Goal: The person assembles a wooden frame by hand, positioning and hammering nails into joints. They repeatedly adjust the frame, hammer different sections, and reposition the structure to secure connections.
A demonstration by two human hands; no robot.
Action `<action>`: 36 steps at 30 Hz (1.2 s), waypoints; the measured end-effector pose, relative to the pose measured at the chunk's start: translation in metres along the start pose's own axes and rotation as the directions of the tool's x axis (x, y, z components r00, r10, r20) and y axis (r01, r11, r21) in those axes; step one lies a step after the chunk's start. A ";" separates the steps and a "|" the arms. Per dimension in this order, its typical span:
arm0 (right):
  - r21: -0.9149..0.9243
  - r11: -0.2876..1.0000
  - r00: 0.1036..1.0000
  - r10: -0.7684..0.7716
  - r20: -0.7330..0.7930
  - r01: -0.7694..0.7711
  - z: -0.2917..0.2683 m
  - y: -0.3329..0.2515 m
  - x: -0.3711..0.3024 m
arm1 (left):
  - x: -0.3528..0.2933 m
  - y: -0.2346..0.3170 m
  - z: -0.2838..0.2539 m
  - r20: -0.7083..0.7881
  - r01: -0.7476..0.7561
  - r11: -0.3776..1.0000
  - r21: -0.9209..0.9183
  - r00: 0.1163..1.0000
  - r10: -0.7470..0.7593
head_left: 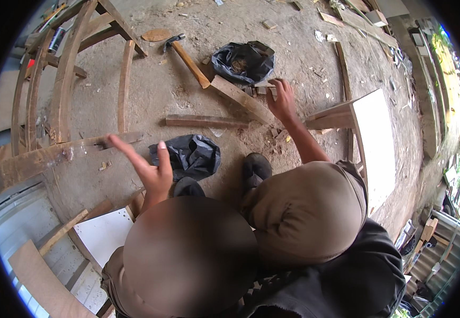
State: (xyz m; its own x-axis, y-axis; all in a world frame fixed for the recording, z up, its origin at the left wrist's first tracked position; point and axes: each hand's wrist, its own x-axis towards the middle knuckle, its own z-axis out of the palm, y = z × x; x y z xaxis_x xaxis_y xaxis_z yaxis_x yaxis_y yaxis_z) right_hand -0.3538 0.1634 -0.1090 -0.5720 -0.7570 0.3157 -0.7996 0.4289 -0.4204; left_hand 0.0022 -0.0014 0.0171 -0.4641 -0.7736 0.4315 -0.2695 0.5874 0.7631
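Note:
My left hand (152, 172) is open, thumb and index finger spread wide, with nothing in it. It hovers beside a crumpled black plastic bag (201, 157) on the floor, near the end of a wooden beam (44, 159). My right hand (282, 103) reaches forward with fingers bent and apart, over small wood blocks (261, 90); whether it touches them is unclear. Close to it, a thick wooden bar (238, 98) lies at a slant. A hammer (190, 63) with a wooden handle rests its handle end near that bar. Another black bag (243, 61), rolled open, holds brownish bits.
A wooden strip (206, 121) lies across the middle of the floor. On the left stands a wooden frame (68, 74). A white-topped wooden piece (375, 148) stands to my right, and a white board (103, 236) is at lower left. Wood scraps litter the dirt floor.

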 end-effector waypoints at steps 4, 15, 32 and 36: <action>-0.198 0.979 0.995 -0.040 0.086 0.057 -0.017 0.037 -0.013 | 0.007 0.007 0.015 0.268 0.121 0.974 -0.191 0.961 -0.066; 0.658 0.596 0.736 -0.159 0.659 -0.460 -0.097 -0.097 0.063 | 0.025 0.011 0.031 0.537 0.630 0.577 -0.520 0.767 -0.352; 0.433 0.557 0.117 -0.512 0.851 -0.709 -0.063 -0.342 0.090 | 0.004 0.018 -0.058 0.079 0.217 0.130 -0.967 0.750 -0.657; 0.423 0.641 0.175 -0.414 0.893 -0.641 -0.046 -0.364 0.061 | -0.019 0.018 -0.064 -0.093 0.151 0.257 -0.954 0.669 -0.737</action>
State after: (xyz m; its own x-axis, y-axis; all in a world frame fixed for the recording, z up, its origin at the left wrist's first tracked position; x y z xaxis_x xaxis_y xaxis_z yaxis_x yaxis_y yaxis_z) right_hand -0.1062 -0.0167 0.1025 0.3945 -0.7504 -0.5304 -0.0683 0.5517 -0.8313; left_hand 0.0600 0.0084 0.0535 -0.0335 -0.9729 -0.2288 0.6661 -0.1924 0.7206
